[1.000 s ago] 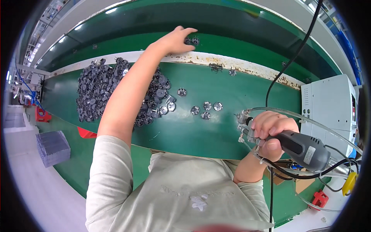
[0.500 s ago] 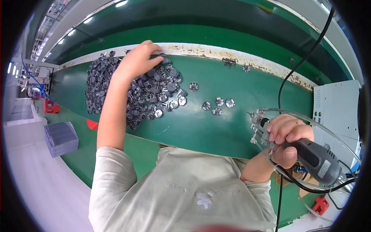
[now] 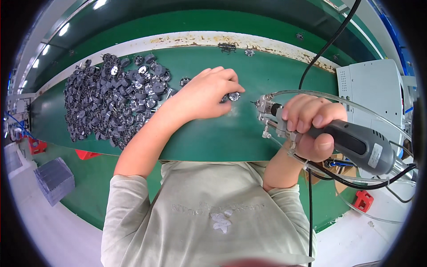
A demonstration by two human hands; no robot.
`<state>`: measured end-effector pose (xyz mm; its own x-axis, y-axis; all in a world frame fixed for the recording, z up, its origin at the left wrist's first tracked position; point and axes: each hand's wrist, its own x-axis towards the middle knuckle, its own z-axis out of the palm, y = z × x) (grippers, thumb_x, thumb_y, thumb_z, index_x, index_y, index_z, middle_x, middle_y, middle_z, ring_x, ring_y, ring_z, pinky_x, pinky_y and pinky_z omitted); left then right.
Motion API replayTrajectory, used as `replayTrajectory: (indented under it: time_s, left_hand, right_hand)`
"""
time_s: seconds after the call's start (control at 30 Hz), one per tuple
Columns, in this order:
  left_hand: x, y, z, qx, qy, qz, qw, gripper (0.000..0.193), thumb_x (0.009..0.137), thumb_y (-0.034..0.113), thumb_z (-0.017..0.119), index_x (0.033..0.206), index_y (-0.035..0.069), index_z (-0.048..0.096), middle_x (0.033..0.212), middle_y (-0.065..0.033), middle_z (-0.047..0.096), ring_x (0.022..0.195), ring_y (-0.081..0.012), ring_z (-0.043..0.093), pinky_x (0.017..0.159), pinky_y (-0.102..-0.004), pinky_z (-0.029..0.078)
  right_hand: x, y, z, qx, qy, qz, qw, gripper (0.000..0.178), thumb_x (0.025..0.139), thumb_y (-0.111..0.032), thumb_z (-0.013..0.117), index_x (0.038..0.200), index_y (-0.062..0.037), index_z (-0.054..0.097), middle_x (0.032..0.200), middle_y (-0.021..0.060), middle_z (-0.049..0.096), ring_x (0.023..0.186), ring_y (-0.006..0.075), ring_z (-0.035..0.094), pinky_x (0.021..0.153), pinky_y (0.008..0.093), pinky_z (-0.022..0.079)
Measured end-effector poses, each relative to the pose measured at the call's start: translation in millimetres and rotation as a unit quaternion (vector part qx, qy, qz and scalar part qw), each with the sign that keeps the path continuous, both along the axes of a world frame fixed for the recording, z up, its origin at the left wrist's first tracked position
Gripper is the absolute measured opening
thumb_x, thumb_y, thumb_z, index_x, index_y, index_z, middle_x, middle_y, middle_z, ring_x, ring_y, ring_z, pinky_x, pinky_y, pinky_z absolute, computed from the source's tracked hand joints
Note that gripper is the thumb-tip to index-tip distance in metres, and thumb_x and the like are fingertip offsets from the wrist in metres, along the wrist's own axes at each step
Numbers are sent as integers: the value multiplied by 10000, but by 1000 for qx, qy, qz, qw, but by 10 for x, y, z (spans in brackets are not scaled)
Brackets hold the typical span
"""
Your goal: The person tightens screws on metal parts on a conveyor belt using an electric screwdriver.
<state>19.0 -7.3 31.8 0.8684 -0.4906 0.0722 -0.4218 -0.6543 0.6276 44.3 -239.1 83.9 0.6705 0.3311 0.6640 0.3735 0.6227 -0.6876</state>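
Observation:
My left hand [image 3: 209, 92] is over the table right of the pile, its fingers curled round small round electronic components with metal pins. One component [image 3: 234, 96] shows by the fingertips; another is partly visible between finger and thumb, and the hand hides anything further under it. A single round component [image 3: 185, 81] lies just behind my left wrist. My right hand [image 3: 313, 122] is closed round a dark grey hand-held power tool [image 3: 351, 142]. Its metal head, with a thin tip and clear tubes, points left toward the components and is apart from them.
A large heap of dark round components [image 3: 113, 95] covers the left of the green table [image 3: 200, 142]. At the right stands a light grey machine box [image 3: 371, 86]. A black cable [image 3: 331, 42] and a clear tube [image 3: 342, 104] cross near the tool. A rusty white ledge [image 3: 187, 40] edges the back.
My left hand has moved right, from the back of the heap to the small group of loose components. My right hand still holds the power tool. The view has shifted.

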Motion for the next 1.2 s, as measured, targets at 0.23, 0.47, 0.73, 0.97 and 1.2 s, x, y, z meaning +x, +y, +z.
replayTrajectory:
  time_s: [0.23,0.47,0.73,0.97,1.2]
  left_hand:
    - [-115,-149,-52,17,-64,102,993,348,687,258,764,974,72,698,950,-58,609,938,-250,586,847,-376,442]
    - [-77,-99,-146,-22,-56,61,996,309,704,260,762,959,92,714,895,-34,606,883,-223,573,785,-362,415]
    - [-88,-73,-186,-37,-56,60,996,270,720,227,735,952,88,727,894,-33,625,903,-221,588,791,-364,421]
    - [-83,-75,-165,-32,-60,48,997,289,697,169,727,972,84,716,917,-35,623,868,-219,579,781,-350,414]
    - [-80,-87,-162,-29,-58,44,997,291,708,150,729,992,88,723,920,-35,623,878,-220,582,793,-350,412]
  right_hand:
    - [-12,-53,60,-22,-30,3,999,383,831,-273,797,956,-43,518,726,78,588,582,196,577,579,382,515]
    - [-57,86,34,-20,-3,0,1000,376,827,-286,807,921,-53,528,660,57,564,546,181,554,559,360,508]
    - [-14,62,18,-59,-18,-6,998,337,876,-324,717,938,-67,509,703,62,566,555,186,551,572,373,503]
    - [6,72,14,-43,-18,21,999,369,846,-270,779,956,-45,508,710,84,572,566,192,552,594,382,516]
    - [-30,113,44,-39,-12,32,999,403,819,-281,815,950,-50,513,699,72,564,570,179,545,585,363,507]
